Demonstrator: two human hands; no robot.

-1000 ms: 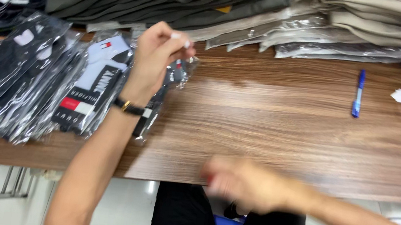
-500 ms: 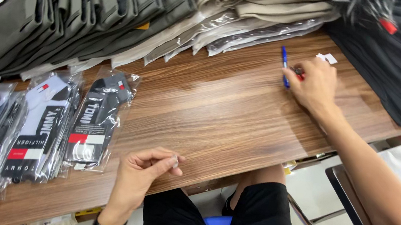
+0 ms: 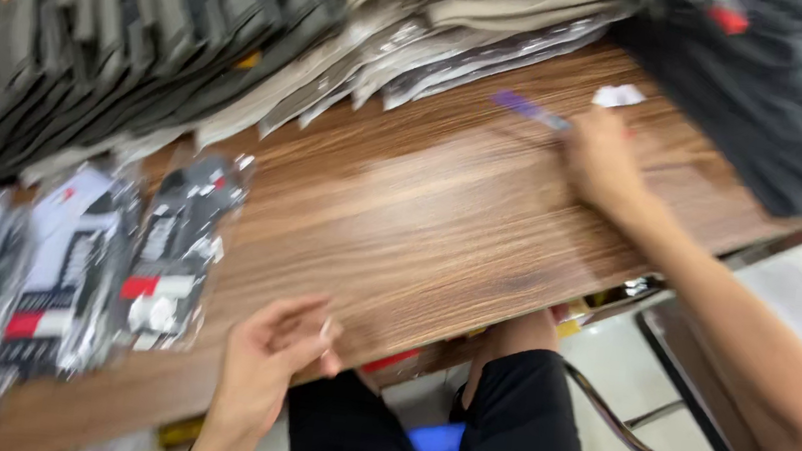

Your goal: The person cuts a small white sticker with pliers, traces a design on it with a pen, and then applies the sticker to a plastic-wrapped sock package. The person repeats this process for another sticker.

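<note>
while the right hand (image 3: 601, 163) reached across the wooden worktop (image 3: 421, 228), its fingers closed on the blue pen (image 3: 530, 110) lying near the far edge. the left hand (image 3: 267, 356), at the near edge, pinched a small white tag (image 3: 325, 329). lifting the pen seemingly needed a firm grip.

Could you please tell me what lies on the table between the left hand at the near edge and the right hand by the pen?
In the head view, only bare wood-grain table lies between the left hand and the right hand at the blue pen.
</note>
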